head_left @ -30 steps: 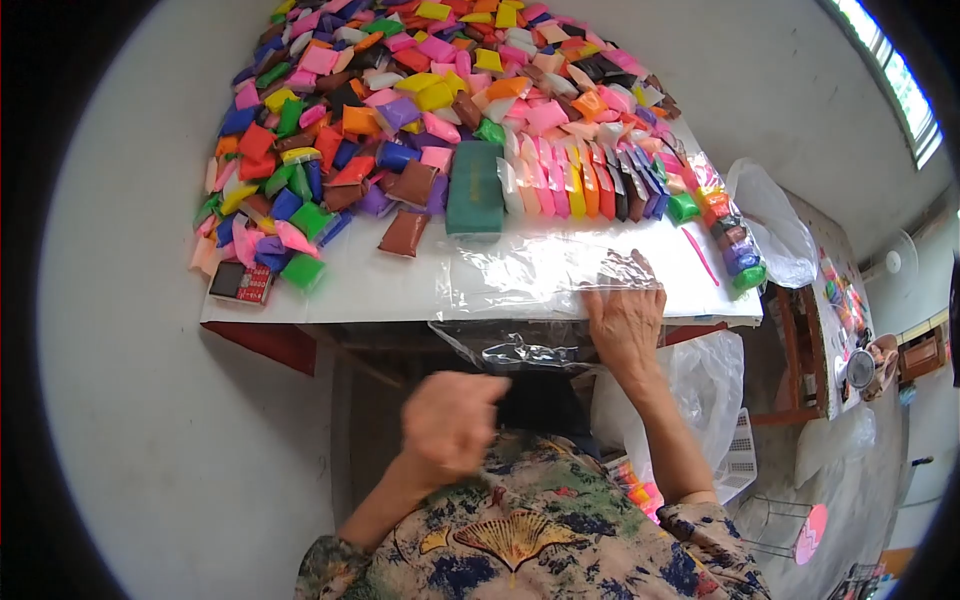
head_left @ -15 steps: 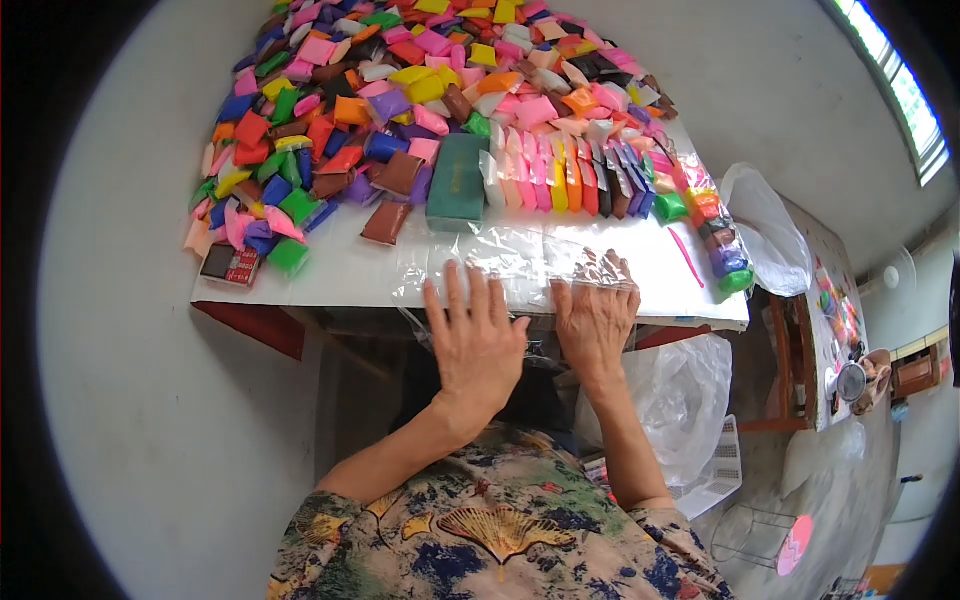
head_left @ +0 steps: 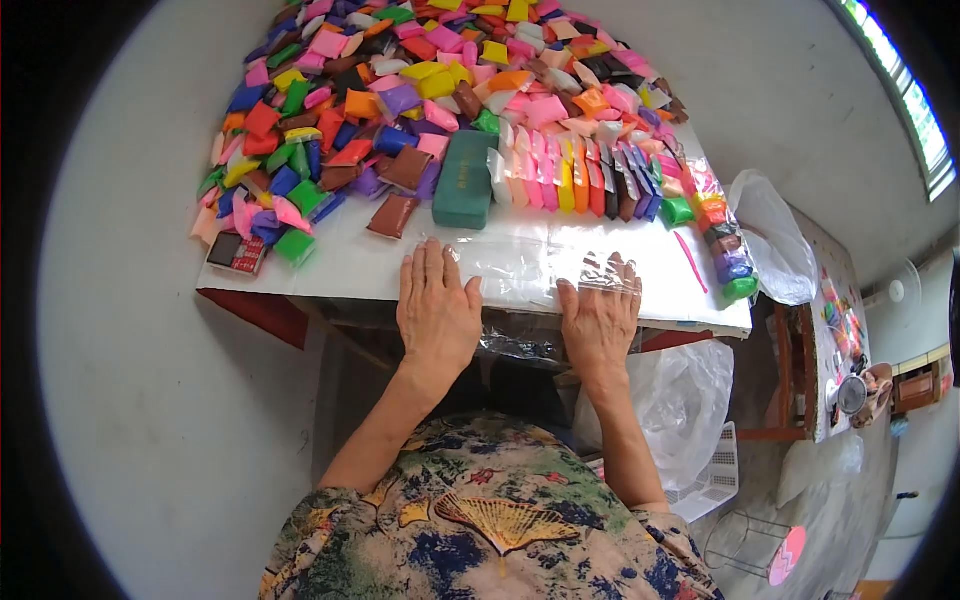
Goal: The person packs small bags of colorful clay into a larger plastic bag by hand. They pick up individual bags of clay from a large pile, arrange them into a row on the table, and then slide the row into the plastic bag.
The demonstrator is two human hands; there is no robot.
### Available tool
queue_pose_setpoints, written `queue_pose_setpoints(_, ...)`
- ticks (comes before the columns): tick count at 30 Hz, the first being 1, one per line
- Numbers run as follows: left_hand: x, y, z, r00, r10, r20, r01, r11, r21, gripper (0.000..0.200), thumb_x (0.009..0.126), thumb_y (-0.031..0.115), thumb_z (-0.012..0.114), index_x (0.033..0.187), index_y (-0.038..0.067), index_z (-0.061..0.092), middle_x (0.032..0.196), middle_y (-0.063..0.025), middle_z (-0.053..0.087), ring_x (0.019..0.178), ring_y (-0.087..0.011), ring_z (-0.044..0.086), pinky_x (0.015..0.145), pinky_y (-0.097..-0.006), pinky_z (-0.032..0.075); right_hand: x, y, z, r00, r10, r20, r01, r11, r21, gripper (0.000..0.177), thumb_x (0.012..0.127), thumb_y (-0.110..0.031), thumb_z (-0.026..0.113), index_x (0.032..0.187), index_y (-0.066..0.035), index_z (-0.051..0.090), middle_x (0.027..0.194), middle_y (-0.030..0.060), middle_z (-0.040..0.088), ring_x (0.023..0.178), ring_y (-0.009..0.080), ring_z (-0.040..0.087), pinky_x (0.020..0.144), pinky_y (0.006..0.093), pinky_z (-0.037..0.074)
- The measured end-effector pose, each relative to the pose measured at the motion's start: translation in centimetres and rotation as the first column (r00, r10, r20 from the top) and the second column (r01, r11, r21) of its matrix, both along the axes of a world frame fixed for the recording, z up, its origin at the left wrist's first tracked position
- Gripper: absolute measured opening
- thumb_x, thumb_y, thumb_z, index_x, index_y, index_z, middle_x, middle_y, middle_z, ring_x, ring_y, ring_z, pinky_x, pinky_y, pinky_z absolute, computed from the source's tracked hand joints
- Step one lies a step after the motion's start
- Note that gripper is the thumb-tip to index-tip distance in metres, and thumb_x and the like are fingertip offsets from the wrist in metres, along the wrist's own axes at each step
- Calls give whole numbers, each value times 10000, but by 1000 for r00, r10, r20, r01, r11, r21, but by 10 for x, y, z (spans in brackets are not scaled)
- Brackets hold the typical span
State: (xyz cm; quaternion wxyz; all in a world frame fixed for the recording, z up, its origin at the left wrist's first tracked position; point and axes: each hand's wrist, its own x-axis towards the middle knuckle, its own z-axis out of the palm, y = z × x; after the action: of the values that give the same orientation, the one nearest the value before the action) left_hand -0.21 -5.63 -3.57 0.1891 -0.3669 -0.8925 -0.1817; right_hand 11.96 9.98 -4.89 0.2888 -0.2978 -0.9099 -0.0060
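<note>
Your left hand (head_left: 438,318) and right hand (head_left: 600,328) lie open, palms down, on glossy clear plastic (head_left: 518,262); beyond them, a green box (head_left: 464,182) bears unreadable lettering.

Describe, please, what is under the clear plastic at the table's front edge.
The white tabletop shows through the clear plastic. What lies directly beneath the left hand and right hand is covered, so I cannot tell.

Our white-topped table (head_left: 340,262) bears heaped colorful packets (head_left: 400,100), a green box (head_left: 465,180), a pink stick (head_left: 690,262) and clear plastic (head_left: 515,262).
</note>
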Motion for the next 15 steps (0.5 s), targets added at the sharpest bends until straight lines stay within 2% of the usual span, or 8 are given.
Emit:
queue_pose_setpoints(5,-2,-3,-5,999,-23,24,22,999,48,530,957,258,550,1348,-94,488,1448,-258,430,1367,-386,389,1169,-479,276,1,-6,0,999,-48,-9,48,999,-7,594,970,-432,532,1361,14,534,1392,313,467,1360,463,371,1159,528,235)
queue_pose_setpoints(7,-3,0,-4,995,-96,-41,96,995,6,543,953,255,555,1364,-90,468,1471,-254,403,1383,-382,371,1171,-482,272,-2,-10,4,995,-92,36,92,996,7,590,973,-424,529,1362,20,531,1393,319,461,1361,462,371,1161,522,235)
queue_pose_setpoints(10,-4,3,-5,971,-185,-151,168,979,-119,569,946,253,563,1384,-89,437,1488,-262,374,1401,-386,347,1177,-484,261,-5,-6,-2,999,28,20,-28,1000,-2,602,972,-422,530,1369,30,518,1397,327,450,1371,458,361,1164,516,234)
queue_pose_setpoints(11,-5,4,-5,958,-214,-190,183,969,-169,579,944,253,565,1390,-89,426,1490,-268,367,1406,-389,340,1180,-484,257,-4,-5,-2,999,19,48,-20,999,28,618,969,-420,537,1373,46,503,1398,333,445,1371,457,360,1165,513,233)
queue_pose_setpoints(13,-2,2,-2,995,-74,-62,68,993,-101,601,942,262,563,1399,-96,406,1481,-292,363,1406,-408,332,1184,-490,243,-3,-3,1,995,-7,104,-2,996,89,653,962,-416,551,1381,78,473,1399,344,435,1371,456,359,1168,506,229)
queue_pose_setpoints(14,0,1,-2,1000,-8,8,9,997,-75,612,942,266,562,1403,-100,396,1476,-305,362,1406,-417,329,1186,-493,236,-2,-1,-1,996,-19,93,14,998,61,673,960,-416,555,1387,94,453,1403,349,427,1372,457,357,1170,505,224)
queue_pose_setpoints(15,0,0,-4,1000,-17,26,18,999,-46,617,942,272,559,1407,-98,393,1472,-317,358,1404,-430,325,1188,-496,231,-1,1,-3,996,-35,82,32,999,31,693,958,-415,559,1392,110,432,1408,354,420,1373,458,354,1172,504,218)
